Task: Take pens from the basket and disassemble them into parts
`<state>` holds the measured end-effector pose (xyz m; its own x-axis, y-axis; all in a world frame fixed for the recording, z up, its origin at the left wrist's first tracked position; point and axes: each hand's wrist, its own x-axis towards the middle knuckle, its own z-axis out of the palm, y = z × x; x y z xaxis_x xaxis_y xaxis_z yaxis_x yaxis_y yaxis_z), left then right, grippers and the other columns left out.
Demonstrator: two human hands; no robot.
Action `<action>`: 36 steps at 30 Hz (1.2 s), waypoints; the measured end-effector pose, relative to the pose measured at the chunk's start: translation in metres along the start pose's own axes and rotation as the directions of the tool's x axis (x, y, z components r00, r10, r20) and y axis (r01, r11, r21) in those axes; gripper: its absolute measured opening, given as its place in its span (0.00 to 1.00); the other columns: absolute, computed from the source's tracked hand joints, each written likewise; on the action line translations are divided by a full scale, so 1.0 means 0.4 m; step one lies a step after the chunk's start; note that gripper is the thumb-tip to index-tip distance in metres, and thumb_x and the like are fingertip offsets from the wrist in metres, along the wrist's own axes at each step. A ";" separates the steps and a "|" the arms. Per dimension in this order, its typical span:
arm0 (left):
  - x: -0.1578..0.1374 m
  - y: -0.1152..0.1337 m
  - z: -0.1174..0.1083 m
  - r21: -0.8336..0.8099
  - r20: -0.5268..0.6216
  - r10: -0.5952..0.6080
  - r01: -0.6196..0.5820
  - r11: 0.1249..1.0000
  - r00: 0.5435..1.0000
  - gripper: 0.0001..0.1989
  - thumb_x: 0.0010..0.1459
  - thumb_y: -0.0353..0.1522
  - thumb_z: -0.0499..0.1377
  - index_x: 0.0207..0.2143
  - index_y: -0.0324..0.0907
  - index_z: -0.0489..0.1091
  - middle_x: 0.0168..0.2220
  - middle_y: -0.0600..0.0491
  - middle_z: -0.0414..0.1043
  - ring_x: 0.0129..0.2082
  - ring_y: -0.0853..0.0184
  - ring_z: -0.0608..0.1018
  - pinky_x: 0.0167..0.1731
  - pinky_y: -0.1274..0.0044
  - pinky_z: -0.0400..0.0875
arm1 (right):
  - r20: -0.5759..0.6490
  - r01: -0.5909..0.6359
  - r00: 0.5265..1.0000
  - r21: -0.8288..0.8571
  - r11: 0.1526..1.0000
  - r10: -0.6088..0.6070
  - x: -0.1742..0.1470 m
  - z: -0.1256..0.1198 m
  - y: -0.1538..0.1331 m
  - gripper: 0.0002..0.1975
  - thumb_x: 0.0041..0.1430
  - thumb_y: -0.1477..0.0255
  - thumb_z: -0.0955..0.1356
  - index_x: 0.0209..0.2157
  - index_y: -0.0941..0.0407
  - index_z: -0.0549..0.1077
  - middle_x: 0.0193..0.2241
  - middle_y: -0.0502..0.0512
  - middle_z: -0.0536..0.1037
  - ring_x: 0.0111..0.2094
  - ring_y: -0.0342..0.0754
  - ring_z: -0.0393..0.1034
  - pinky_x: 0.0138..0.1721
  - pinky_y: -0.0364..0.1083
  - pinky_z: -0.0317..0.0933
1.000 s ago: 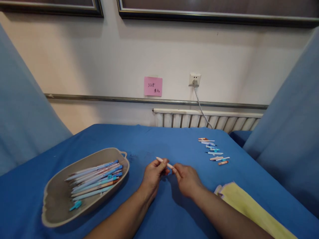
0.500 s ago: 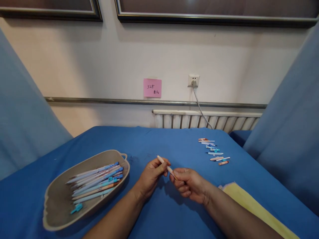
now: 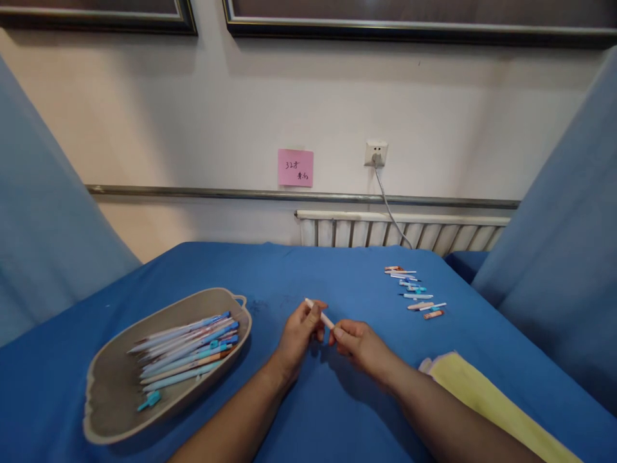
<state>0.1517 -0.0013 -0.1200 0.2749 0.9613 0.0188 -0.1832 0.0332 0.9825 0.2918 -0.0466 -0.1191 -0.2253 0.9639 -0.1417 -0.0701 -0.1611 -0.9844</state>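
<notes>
Working beyond a yellow cloth (image 3: 486, 399) at the table's (image 3: 270, 267) near right corner, and a tray (image 3: 113, 392) of pens (image 3: 186, 354) by its left edge, we gripped one pen (image 3: 327, 320) mid-table: left hand (image 3: 299, 331) closed round its barrel, right hand (image 3: 360, 345) pinching its near end. Ours seemed midway; most in the tray looked whole. Loose parts (image 3: 417, 296) lay toward the right edge, done or waiting, we couldn't tell. Past the blue-covered far edge stood a radiator (image 3: 342, 233), with a pink note (image 3: 295, 168) above.

I'm in a furnished room whose exact use I can't tell: blue curtains (image 3: 48, 212) flank me, with framed pictures (image 3: 419, 33), a socket (image 3: 369, 150) and a radiator (image 3: 395, 217) ahead.
</notes>
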 end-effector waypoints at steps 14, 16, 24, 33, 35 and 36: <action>0.015 -0.011 -0.013 -0.148 -0.023 -0.040 0.036 0.988 0.999 0.16 0.48 0.41 0.63 0.35 0.39 0.70 0.31 0.52 0.72 0.27 0.71 0.73 0.26 0.81 0.65 | -0.034 0.013 0.999 -0.138 0.990 -0.018 0.026 -0.027 0.024 0.14 0.52 0.60 0.64 0.25 0.58 0.68 0.14 0.43 0.57 0.15 0.37 0.45 0.18 0.41 0.39; 0.013 -0.005 -0.018 -0.202 0.056 -0.068 0.078 0.976 0.996 0.20 0.48 0.38 0.64 0.43 0.40 0.69 0.41 0.47 0.73 0.34 0.67 0.75 0.31 0.79 0.67 | -0.048 0.019 0.999 -0.150 0.988 -0.027 0.031 -0.033 0.033 0.14 0.53 0.61 0.64 0.25 0.58 0.69 0.14 0.43 0.58 0.15 0.37 0.46 0.18 0.41 0.39; 0.040 -0.039 -0.024 0.013 -0.106 -0.021 0.022 1.000 0.994 0.15 0.45 0.41 0.65 0.25 0.39 0.67 0.16 0.60 0.63 0.16 0.77 0.64 0.18 0.84 0.57 | -0.050 0.099 0.992 -0.288 0.953 -0.118 0.055 -0.049 0.068 0.10 0.55 0.68 0.63 0.25 0.58 0.70 0.13 0.43 0.58 0.17 0.39 0.50 0.20 0.42 0.40; 0.035 -0.019 -0.039 -0.105 0.067 -0.088 0.095 0.990 0.994 0.22 0.46 0.36 0.66 0.44 0.40 0.68 0.40 0.47 0.73 0.27 0.73 0.73 0.24 0.83 0.65 | -0.097 0.096 0.982 -0.474 0.875 -0.160 0.056 -0.056 0.071 0.10 0.56 0.70 0.62 0.26 0.58 0.70 0.16 0.45 0.61 0.19 0.40 0.53 0.22 0.41 0.44; 0.042 -0.026 -0.041 -0.046 0.020 -0.079 0.080 0.996 0.997 0.22 0.44 0.37 0.66 0.41 0.38 0.69 0.30 0.52 0.73 0.19 0.77 0.68 0.17 0.84 0.59 | -0.100 0.089 0.982 -0.494 0.865 -0.159 0.055 -0.057 0.070 0.10 0.56 0.70 0.62 0.26 0.58 0.70 0.16 0.45 0.61 0.19 0.40 0.53 0.22 0.41 0.45; 0.046 -0.029 -0.041 -0.012 -0.017 -0.069 0.069 0.998 0.997 0.21 0.44 0.38 0.66 0.40 0.38 0.69 0.25 0.55 0.71 0.16 0.77 0.65 0.15 0.85 0.55 | -0.099 0.091 0.982 -0.506 0.858 -0.163 0.054 -0.058 0.069 0.10 0.56 0.69 0.62 0.27 0.58 0.71 0.16 0.45 0.62 0.20 0.41 0.54 0.23 0.41 0.45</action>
<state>0.1434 0.0203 -0.1343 0.2710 0.9611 -0.0525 -0.1747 0.1027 0.9793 0.3073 -0.0253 -0.1518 -0.1137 0.9935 0.0110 0.4109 0.0571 -0.9099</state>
